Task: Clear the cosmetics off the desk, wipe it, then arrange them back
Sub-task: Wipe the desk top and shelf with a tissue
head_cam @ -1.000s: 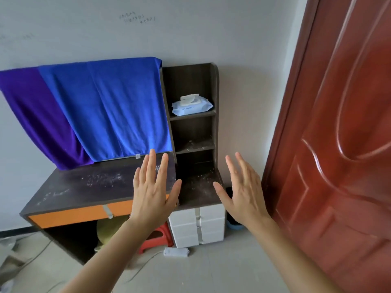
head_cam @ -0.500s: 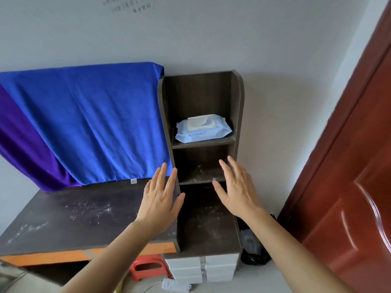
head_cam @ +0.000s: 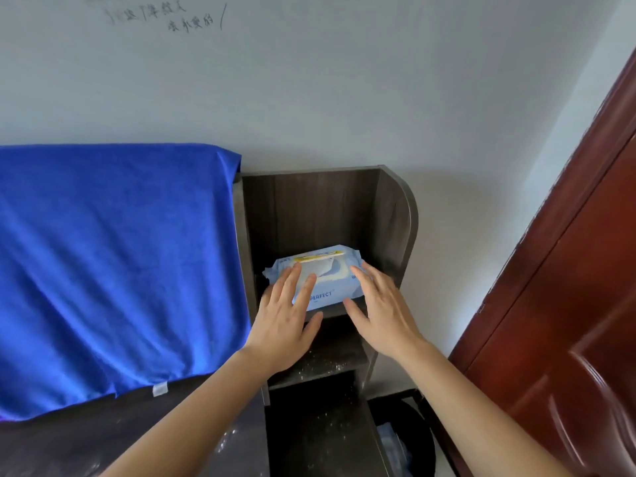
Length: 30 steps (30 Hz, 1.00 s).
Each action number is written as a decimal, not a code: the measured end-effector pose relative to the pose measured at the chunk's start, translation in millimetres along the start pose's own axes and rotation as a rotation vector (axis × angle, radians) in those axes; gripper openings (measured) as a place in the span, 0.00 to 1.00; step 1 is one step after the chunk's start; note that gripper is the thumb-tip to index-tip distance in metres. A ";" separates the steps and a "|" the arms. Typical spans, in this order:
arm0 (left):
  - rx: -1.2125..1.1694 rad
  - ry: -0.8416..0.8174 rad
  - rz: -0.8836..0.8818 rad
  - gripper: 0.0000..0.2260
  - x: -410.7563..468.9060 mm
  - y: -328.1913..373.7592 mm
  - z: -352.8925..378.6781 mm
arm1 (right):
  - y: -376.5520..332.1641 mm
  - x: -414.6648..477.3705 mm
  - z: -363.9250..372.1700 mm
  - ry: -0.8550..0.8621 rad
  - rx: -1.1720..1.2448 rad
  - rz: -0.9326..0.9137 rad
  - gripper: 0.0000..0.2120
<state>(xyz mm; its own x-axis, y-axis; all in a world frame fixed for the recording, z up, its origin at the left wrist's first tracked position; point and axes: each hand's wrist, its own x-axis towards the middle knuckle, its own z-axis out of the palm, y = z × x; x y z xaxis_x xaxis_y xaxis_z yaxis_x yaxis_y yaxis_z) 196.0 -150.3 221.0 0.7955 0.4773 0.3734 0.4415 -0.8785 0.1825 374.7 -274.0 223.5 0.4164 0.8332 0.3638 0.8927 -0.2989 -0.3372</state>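
Observation:
A light-blue pack of wet wipes point(head_cam: 327, 282) lies on the top shelf of a dark wooden shelf unit point(head_cam: 392, 218) at the desk's right end. My left hand point(head_cam: 285, 318) reaches to the pack's left part with straight fingers, the fingertips over its lid. My right hand point(head_cam: 382, 304) has its straight fingers at the pack's right end. Neither hand grips it. The dark desk top point(head_cam: 103, 432) at lower left is dusty with white specks. No cosmetics are in view.
A blue cloth point(head_cam: 113, 263) hangs over the desk's back panel at left. Lower shelves point(head_cam: 330, 363) carry white dust. A red-brown door point(head_cam: 568, 304) stands close on the right. A dark bin point(head_cam: 406, 438) sits on the floor between shelf and door.
I have stepped closer, and the view has risen toward the shelf. Both hands have moved up from in front of the lower shelves to the wipes pack on the top shelf.

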 end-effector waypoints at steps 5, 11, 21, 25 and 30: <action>-0.031 0.017 -0.008 0.31 32.4 -14.2 12.9 | 6.3 26.7 22.2 -0.033 -0.023 -0.063 0.28; -0.053 -0.071 -0.222 0.33 61.9 -15.1 18.6 | 23.6 40.7 32.5 0.018 0.000 -0.106 0.31; 0.012 0.095 -0.407 0.31 79.2 4.9 27.0 | 40.3 37.4 39.5 0.079 0.105 -0.190 0.26; -0.016 0.197 -0.420 0.30 86.5 15.4 32.8 | 42.2 31.4 38.6 0.104 0.115 -0.185 0.26; -0.084 0.312 -0.337 0.28 84.5 14.2 36.9 | 46.0 22.8 38.9 0.120 0.081 -0.199 0.26</action>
<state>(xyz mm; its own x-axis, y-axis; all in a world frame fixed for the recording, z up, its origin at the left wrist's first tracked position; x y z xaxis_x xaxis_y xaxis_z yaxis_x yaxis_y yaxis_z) 284.8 -121.7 221.6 0.4450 0.7190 0.5338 0.6084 -0.6802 0.4089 418.6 -250.6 182.5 0.2554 0.8095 0.5287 0.9445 -0.0921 -0.3153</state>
